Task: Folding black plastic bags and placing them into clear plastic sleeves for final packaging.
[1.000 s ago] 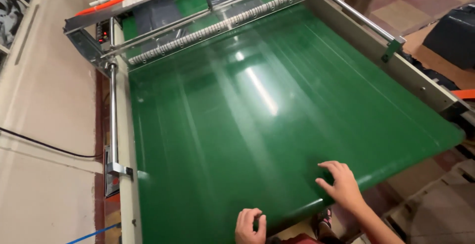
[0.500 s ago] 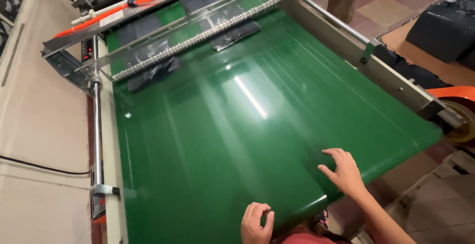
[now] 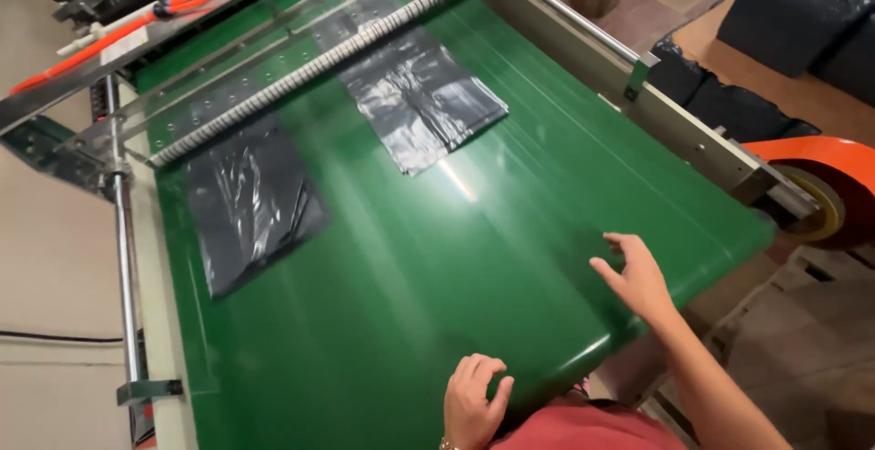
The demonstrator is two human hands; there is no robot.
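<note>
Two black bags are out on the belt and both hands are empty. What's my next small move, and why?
Probably keep the right hand open and low over the green belt, ready for the nearer black bag: both bags lie far up the belt, out of reach.

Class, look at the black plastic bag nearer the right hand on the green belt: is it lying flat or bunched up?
Flat. The black plastic bag lies spread on the green belt, all four edges showing, only shallow wrinkles.
</note>
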